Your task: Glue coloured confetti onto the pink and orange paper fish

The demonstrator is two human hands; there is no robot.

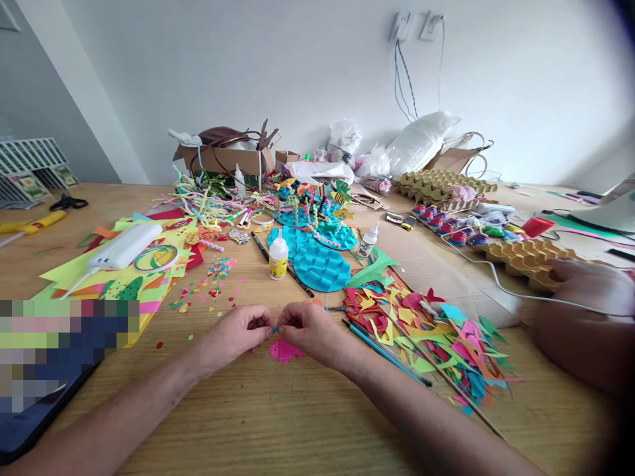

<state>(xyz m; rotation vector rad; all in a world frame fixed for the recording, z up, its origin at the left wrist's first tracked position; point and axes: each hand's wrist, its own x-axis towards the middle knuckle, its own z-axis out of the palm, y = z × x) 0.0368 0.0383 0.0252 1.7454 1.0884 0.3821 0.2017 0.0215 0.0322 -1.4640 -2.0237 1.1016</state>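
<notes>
Fingertips of my left hand [253, 330] and my right hand [303, 325] meet in a pinch on a tiny blue piece [275, 328]. A pink paper shape [285, 351] lies on the wooden table just below them. Beyond my hands stands a glue bottle [278, 256] with a yellow label, upright beside a black pen [261, 246]. Small coloured paper dots [218, 268] are scattered to its left. Behind the bottle is a round blue paper piece [322, 266] with curled strips.
Paper scraps [436, 337] and a thin stick [446, 377] lie on the right, near another person's hand [580, 311] over egg cartons [526, 258]. At left are coloured sheets [74, 261], a white power bank [126, 246] and a dark device [49, 390]. A decorated blue model [317, 218] stands farther back.
</notes>
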